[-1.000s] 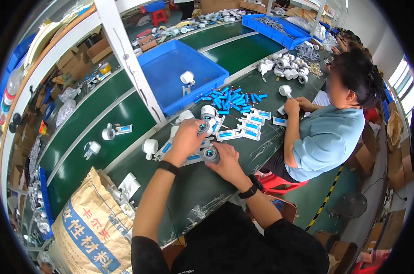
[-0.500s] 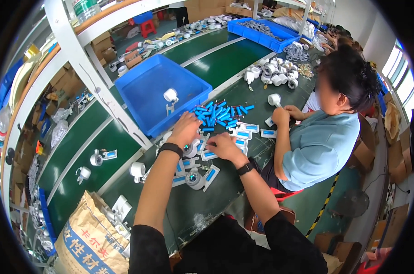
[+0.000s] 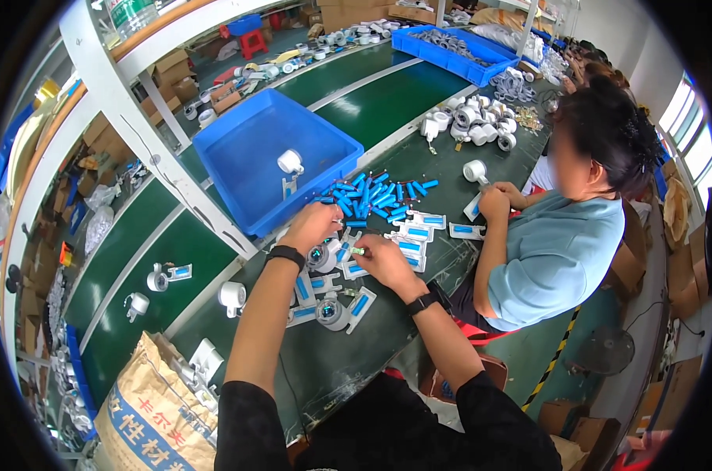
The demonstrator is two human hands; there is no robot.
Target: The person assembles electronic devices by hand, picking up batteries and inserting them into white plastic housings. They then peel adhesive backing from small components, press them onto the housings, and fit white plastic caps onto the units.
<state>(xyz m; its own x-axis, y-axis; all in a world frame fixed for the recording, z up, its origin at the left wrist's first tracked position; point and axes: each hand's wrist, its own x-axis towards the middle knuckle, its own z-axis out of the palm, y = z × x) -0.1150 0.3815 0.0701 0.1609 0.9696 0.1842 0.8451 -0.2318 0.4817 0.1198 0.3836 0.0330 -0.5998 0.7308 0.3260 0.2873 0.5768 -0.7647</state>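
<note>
Over the crowded front of the bench, my left hand (image 3: 315, 227) is closed, fingertips together above a white round-headed part (image 3: 319, 257); whatever it pinches is too small to make out. Just to its right, my right hand (image 3: 386, 261) pinches a small pale-green piece (image 3: 359, 251) between thumb and finger. Below the hands lie another white part with a dark round face (image 3: 331, 313) and a white plastic housing with a blue cell (image 3: 361, 304). Several more such housings (image 3: 411, 233) overlap right of my right hand. Beyond my fingers spreads a heap of blue cylindrical batteries (image 3: 364, 198).
A blue bin (image 3: 201, 149) stands at the back left, one white part (image 3: 290, 162) in it. White parts (image 3: 469, 122) are piled farther back. To the right, a co-worker (image 3: 552, 243) handles a white part. A shelf post (image 3: 148, 133) and a paper sack (image 3: 156, 408) flank the left side.
My right hand has turned slightly, and the pale-green piece now shows in its fingers. My left hand has drawn its fingers together, moving a little left. The view has shifted slightly.
</note>
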